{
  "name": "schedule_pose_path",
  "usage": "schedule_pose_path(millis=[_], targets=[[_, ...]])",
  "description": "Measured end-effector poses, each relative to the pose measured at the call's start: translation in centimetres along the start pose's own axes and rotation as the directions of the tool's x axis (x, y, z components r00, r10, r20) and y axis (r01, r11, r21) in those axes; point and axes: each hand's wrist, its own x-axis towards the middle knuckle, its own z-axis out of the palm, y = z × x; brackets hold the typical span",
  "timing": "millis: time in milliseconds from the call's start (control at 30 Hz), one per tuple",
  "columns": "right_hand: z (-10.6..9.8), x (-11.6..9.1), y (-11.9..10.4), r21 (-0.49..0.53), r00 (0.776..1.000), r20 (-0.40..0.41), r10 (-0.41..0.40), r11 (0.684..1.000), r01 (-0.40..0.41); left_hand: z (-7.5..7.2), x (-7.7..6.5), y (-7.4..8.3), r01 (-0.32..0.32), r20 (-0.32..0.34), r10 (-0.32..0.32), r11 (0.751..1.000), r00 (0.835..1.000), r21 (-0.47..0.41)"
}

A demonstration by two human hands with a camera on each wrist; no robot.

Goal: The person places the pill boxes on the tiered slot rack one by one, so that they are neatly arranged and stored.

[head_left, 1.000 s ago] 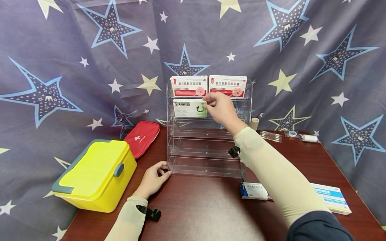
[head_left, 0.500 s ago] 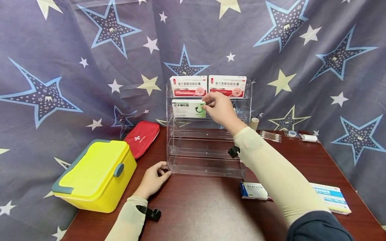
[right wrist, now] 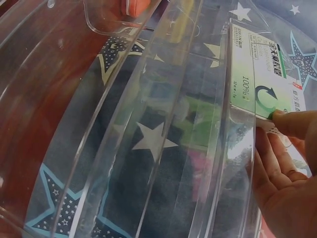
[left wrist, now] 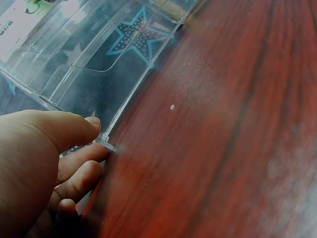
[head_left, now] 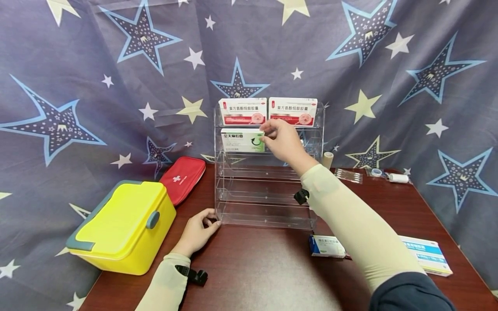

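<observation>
A clear acrylic display rack [head_left: 266, 222] with several tiers stands on the table. My right hand [head_left: 284, 140] pinches the right end of a white-and-green medicine box [head_left: 241, 140], which sits upright at the left of the second tier from the top. In the right wrist view, the thumb [right wrist: 292, 124] lies at the box's edge, behind the clear tier lip. Down at the rack's front left corner, my left hand [head_left: 198, 231] grips the side panel between thumb [left wrist: 74, 130] and fingers. Two white-and-red medicine boxes [head_left: 243, 111] fill the top tier side by side.
To the left are a yellow lidded box [head_left: 124, 224] and a red first-aid pouch [head_left: 183, 179]. A blue-and-white medicine box [head_left: 327, 246] and a larger one [head_left: 428, 255] lie front right, partly behind the right arm. Cotton swabs [head_left: 349, 176] and a bandage roll [head_left: 398, 178] lie at the back right.
The white-and-green medicine box has slid slightly left along its tier, with my right hand following it. My left hand stays at the rack's corner.
</observation>
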Motion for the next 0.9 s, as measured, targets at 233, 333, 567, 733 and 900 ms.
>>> schedule_pose_path(millis=[233, 333, 567, 733, 900], targets=[[-0.5, -0.3, 0.3, 0.003, 1.000, -0.014, -0.008, 1.000, 0.008, 0.0, -0.1, -0.1, -0.006, 0.004, 0.006, 1.000, 1.000, -0.007], [-1.1, -0.9, 0.4, 0.014, 1.000, -0.016, -0.022, 1.000, 0.023, 0.0, -0.1, -0.1, 0.003, 0.008, -0.003, 1.000, 1.000, -0.009], [-4.2, -4.2, 1.2, 0.059, 0.991, -0.061, -0.119, 0.991, 0.123, -0.1, 0.0, 0.1, 0.013, 0.003, -0.012, 1.000, 1.000, -0.005], [-7.0, -8.3, 3.3, -0.017, 0.976, -0.116, -0.184, 0.983, 0.183, 0.0, 0.1, 0.3, 0.015, 0.011, -0.015, 1.000, 1.000, -0.011], [-9.6, -12.1, 6.5, -0.047, 0.981, -0.143, -0.129, 0.991, 0.123, 0.0, 0.0, 0.2, 0.029, 0.016, -0.029, 0.999, 0.999, -0.017]])
